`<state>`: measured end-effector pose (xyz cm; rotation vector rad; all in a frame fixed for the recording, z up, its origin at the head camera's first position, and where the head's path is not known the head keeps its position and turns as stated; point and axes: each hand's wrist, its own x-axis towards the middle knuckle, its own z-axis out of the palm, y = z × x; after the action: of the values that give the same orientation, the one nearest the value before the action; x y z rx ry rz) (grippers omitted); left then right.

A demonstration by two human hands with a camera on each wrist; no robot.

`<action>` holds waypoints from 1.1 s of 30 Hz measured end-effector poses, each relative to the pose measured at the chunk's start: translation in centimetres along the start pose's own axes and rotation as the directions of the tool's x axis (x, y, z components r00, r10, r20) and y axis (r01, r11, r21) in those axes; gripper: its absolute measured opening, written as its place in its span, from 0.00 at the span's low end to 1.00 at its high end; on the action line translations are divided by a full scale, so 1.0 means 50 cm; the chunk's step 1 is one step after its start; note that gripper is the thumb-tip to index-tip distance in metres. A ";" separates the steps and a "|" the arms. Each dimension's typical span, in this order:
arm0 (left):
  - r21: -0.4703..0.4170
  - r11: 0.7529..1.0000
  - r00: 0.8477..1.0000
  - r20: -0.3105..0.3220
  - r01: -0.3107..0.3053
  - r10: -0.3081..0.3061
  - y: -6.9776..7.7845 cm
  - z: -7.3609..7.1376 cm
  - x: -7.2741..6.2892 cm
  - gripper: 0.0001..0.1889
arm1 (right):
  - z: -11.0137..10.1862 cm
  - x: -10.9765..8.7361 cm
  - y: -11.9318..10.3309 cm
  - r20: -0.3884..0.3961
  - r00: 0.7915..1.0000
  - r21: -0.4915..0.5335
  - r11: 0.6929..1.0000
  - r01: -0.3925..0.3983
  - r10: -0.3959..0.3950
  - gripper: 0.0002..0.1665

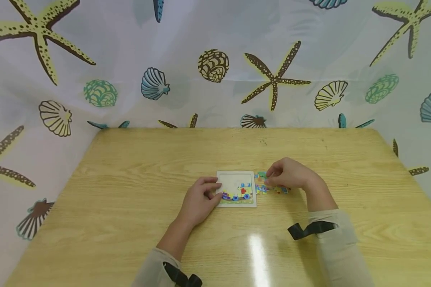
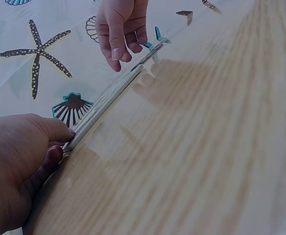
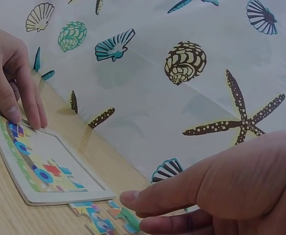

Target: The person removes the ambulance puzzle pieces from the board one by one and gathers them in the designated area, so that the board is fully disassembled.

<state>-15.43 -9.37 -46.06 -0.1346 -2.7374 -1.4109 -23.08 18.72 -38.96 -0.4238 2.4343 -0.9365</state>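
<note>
A white-bordered puzzle tray (image 1: 237, 173) lies on the table, its lower part filled with pieces forming a colourful train picture (image 3: 44, 174). At its left edge, my left hand (image 1: 200, 201) holds the border, thumb low on the rim and fingers higher up. In the left wrist view that thumb lies over the tray's edge (image 2: 101, 110) with a finger just below. My right hand (image 1: 291, 175) hovers low over loose puzzle pieces (image 1: 261, 189) beside the tray's right edge. Its thumb and fingers stand apart above a green piece (image 3: 129, 219); no piece shows between them.
The wood-grain table (image 1: 140, 159) extends around the tray on all sides. Behind it hangs a pale cloth (image 1: 186, 40) printed with starfish and shells. Black straps (image 1: 310, 229) are on both sleeves.
</note>
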 end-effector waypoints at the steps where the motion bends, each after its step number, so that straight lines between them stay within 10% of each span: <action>1: 0.002 1.000 1.000 0.001 -0.001 0.001 0.000 0.001 0.000 0.14 | 0.003 0.002 -0.001 0.001 1.000 0.010 1.000 0.009 -0.009 0.15; 14: 0.003 1.000 1.000 0.014 0.011 -0.011 0.002 0.001 0.000 0.14 | 0.039 0.020 -0.026 -0.013 0.997 0.052 0.996 0.079 -0.079 0.12; 33: -0.004 1.000 1.000 0.010 0.014 -0.014 0.003 0.000 0.000 0.14 | 0.086 0.032 -0.064 -0.018 0.998 -0.151 0.987 0.053 -0.057 0.15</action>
<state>-15.40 -9.27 -45.93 -0.1231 -2.7496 -1.4230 -21.68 13.41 -40.05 -0.5387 2.5346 -0.7865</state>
